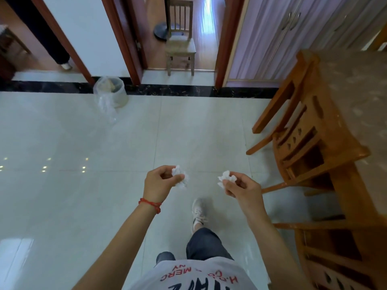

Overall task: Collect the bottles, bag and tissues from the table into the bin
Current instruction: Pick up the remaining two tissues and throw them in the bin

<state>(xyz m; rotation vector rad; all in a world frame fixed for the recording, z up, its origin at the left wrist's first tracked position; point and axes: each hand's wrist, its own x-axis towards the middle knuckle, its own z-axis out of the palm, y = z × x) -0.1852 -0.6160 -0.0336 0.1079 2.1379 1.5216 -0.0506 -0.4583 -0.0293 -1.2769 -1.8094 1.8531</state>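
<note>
White shirt [196,275] at bottom edge, red print upside down to camera, reads partly "MERC" and "NY"; rest not legible. Floor [83,195] is glossy pale tile, dark marble strip along the far wall, two open doorways with reddish frames beyond. Two crumpled tissues: left tissue [180,177] pinched in left hand [160,182], fingers [180,176] curled round it; right tissue [224,178] pinched in right hand [240,188], fingers curled on it too. Both wads held above the floor, apart from each other. One bin [114,91], clear liner hanging over its rim, stands far ahead and left of the left fingers, against the dark strip. One counter [356,97] with marbled top right of the right fingers, wooden chairs [310,130] tucked at it. One small chair [181,38] in the far doorway. One red string on left wrist. One shoe [199,212] visible below the hands.
</note>
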